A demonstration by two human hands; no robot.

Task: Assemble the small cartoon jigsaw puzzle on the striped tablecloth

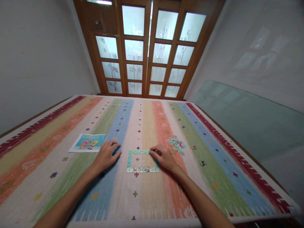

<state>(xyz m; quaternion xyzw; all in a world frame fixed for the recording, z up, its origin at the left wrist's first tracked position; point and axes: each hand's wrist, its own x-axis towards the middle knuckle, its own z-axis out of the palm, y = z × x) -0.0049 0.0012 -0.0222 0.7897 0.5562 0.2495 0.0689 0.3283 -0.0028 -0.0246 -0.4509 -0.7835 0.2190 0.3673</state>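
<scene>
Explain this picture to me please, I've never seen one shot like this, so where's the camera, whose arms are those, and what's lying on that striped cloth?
There is no machine here: the arms belong to a person working bare-handed. The one picture comes from a camera worn on that person's head, looking forward and down.

On the striped cloth lies a rectangular border of joined jigsaw pieces, with bare cloth showing inside it. To its right is a loose pile of pieces; to its left, a printed cartoon sheet.

The left hand, beside the sheet, shows nothing held. The right hand's fingertips are at the border's top right corner; whether they pinch a piece is too small to tell.
</scene>
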